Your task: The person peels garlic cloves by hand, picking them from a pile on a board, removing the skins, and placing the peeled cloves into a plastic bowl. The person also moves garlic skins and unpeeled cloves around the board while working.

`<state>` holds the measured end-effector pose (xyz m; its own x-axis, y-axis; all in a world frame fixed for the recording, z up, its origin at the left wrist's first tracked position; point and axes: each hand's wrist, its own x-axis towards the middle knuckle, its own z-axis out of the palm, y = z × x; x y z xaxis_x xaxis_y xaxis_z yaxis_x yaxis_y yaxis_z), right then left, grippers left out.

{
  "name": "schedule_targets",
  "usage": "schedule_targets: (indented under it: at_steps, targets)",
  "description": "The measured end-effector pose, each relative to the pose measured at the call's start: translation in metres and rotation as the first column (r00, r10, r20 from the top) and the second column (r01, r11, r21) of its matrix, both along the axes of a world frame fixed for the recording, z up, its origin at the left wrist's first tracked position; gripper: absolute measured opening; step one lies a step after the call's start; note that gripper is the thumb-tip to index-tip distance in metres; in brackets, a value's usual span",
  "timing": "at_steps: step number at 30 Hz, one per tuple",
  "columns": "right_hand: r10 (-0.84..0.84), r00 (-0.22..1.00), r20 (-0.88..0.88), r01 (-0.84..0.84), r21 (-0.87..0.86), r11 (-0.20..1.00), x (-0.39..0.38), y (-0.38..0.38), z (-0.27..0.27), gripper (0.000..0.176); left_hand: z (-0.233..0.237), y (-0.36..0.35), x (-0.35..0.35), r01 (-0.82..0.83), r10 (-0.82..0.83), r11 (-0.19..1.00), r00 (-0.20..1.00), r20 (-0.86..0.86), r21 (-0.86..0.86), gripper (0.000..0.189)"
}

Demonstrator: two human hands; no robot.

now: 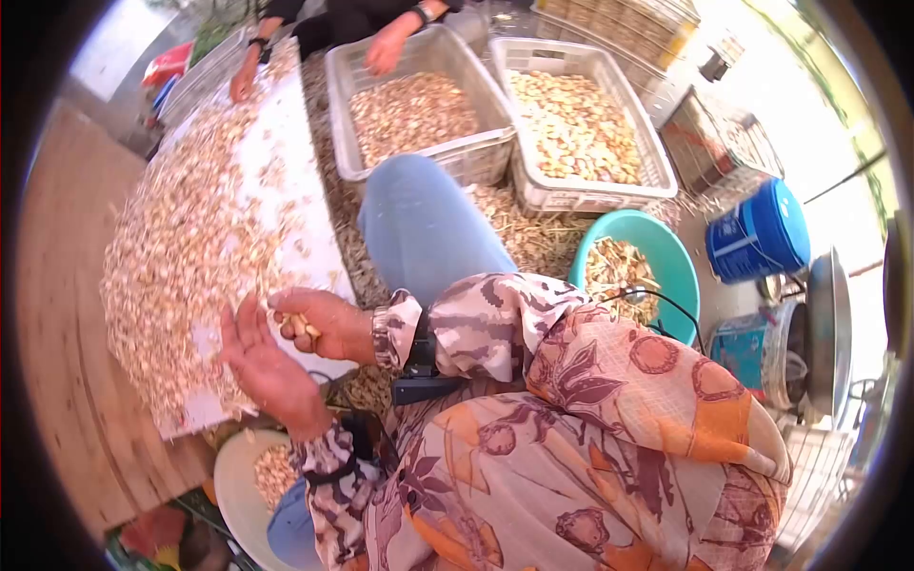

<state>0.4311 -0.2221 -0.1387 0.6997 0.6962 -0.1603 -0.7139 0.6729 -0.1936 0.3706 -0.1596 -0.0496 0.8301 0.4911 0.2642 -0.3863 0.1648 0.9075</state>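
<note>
My right hand (328, 324) is curled around a few pale yellow pieces (300, 328) that look like peeled cloves or kernels, with its palm turned up. Close beside it, nearer the bottom of the view, my left hand (271, 371) has its fingers apart and nothing visible in it. Both hands are over the edge of a white board (286, 181), where a wide heap of small tan and whitish pieces (181, 247) is spread.
Another person's hands (388, 48) are at the top, one over a crate (345, 105) of pieces. A second filled crate (657, 162), a teal basin (687, 285) and a blue bucket (762, 233) stand to the right. A pale bucket (233, 485) is below my left hand.
</note>
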Motion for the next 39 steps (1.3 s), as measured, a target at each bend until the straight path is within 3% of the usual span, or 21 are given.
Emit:
schedule_targets:
  at_steps: [3,6,8,9,11,12,13,15,16,17,19,21,23,24,26,31,33,34,36,38,39]
  targets:
    - [-0.104,0.995,0.007,0.104,-0.118,0.988,0.001,-0.085,0.074,0.014,0.007,0.024,-0.020,0.096,-0.095,0.994,0.995,0.022,-0.049,0.059]
    - [-0.370,0.890,0.265,0.423,-0.180,0.888,0.010,-0.192,0.103,0.011,0.021,0.070,-0.045,0.037,-0.037,0.997,0.999,0.000,-0.066,0.052]
    - [-0.576,0.646,0.500,0.757,-0.325,0.567,0.020,-0.262,0.137,0.013,0.025,0.102,-0.045,-0.010,0.009,0.998,1.000,-0.005,-0.069,0.051]
    - [-0.642,0.405,0.651,0.914,-0.301,0.271,0.032,-0.292,0.146,0.015,0.027,0.125,-0.050,-0.009,0.009,0.999,1.000,-0.008,-0.051,0.050]
    - [-0.402,-0.030,0.915,0.942,-0.109,-0.318,0.073,-0.361,0.137,0.019,0.035,0.158,-0.076,-0.132,0.131,0.987,0.991,-0.015,-0.086,0.047]
    - [-0.205,0.048,0.978,0.837,-0.151,-0.525,0.099,-0.402,0.116,0.024,0.037,0.167,-0.082,-0.190,0.190,0.981,0.982,-0.009,-0.050,0.045]
    - [0.351,0.358,0.865,0.706,-0.004,-0.708,0.127,-0.450,0.088,0.033,0.041,0.176,-0.087,-0.222,0.222,0.975,0.975,0.002,-0.027,0.041]
    - [0.578,0.762,0.291,0.645,-0.415,-0.642,0.174,-0.520,0.006,0.055,0.052,0.179,-0.092,-0.337,0.335,0.941,0.941,-0.055,-0.024,0.036]
    - [0.627,0.732,0.268,0.676,-0.171,-0.716,0.199,-0.536,-0.008,0.059,0.052,0.186,-0.096,-0.402,0.402,0.915,0.911,-0.092,0.024,0.034]
    - [0.660,0.643,0.389,0.704,0.039,-0.709,0.190,-0.477,0.030,0.053,0.048,0.190,-0.100,-0.443,0.448,0.894,0.883,-0.139,0.066,0.032]
    - [0.238,0.467,0.851,0.879,-0.419,-0.226,0.189,-0.364,0.076,0.040,0.039,0.184,-0.097,-0.428,0.444,0.896,0.873,-0.201,0.121,0.028]
    - [0.313,0.454,0.834,0.839,-0.518,0.163,0.176,-0.233,0.107,0.027,0.026,0.174,-0.083,-0.322,0.361,0.932,0.870,-0.337,0.167,0.026]
    - [0.583,0.312,0.750,0.733,-0.581,0.355,0.129,-0.106,0.122,0.018,0.001,0.164,-0.063,-0.278,0.303,0.953,0.885,-0.354,0.121,0.020]
    - [0.671,0.194,0.716,0.659,-0.601,0.451,0.117,-0.056,0.110,0.016,-0.008,0.158,-0.056,-0.286,0.308,0.951,0.882,-0.356,0.115,0.020]
    - [0.682,-0.274,0.679,0.707,-0.338,0.621,0.095,0.025,0.090,0.017,-0.018,0.146,-0.051,-0.227,0.217,0.974,0.899,-0.380,0.019,0.020]
    - [0.772,-0.579,0.264,0.712,-0.297,0.636,0.095,0.111,0.039,0.010,-0.021,0.151,-0.045,-0.211,0.200,0.977,0.873,-0.444,0.026,0.018]
    - [0.783,-0.572,0.242,0.715,-0.321,0.621,0.086,0.110,0.047,0.010,-0.019,0.167,-0.033,-0.200,0.456,0.827,0.785,-0.418,0.526,0.018]
    - [0.795,-0.562,0.228,0.714,-0.350,0.606,0.084,0.108,0.049,0.009,-0.026,0.175,-0.021,-0.206,0.459,0.828,0.783,-0.420,0.521,0.018]
    - [0.820,-0.535,0.204,0.735,-0.365,0.571,0.080,0.106,0.050,0.009,-0.042,0.191,0.004,-0.085,0.551,0.279,0.830,-0.087,0.957,0.021]
    - [0.843,-0.509,0.176,0.755,-0.380,0.535,0.083,0.104,0.049,0.010,-0.051,0.187,0.023,0.022,0.529,0.271,0.832,-0.168,0.962,0.020]
    - [0.792,-0.510,0.335,0.709,-0.358,0.607,0.085,0.101,0.047,0.011,-0.053,0.183,0.027,0.136,0.502,0.254,0.828,-0.251,0.958,0.019]
